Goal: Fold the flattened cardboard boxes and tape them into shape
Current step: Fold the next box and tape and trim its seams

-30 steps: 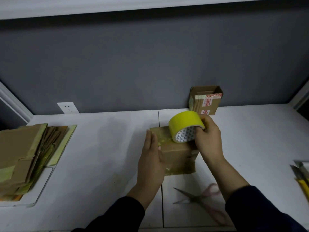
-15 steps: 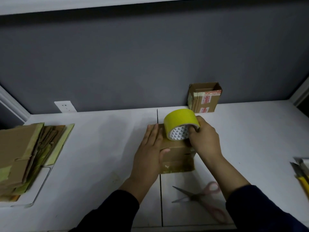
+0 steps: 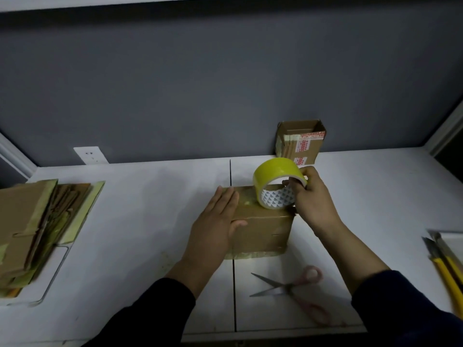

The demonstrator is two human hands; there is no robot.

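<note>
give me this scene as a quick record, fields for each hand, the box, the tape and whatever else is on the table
left hand: flat on the top of the cardboard box, left end
right hand: grips the yellow tape roll
tape roll: on edge at the box's top, right end
cardboard box: folded up, on the white table
scissors: blades open, pink handles, in front of the box, untouched
flattened boxes: stacked at the table's left
open box: small, at the back by the wall
</note>
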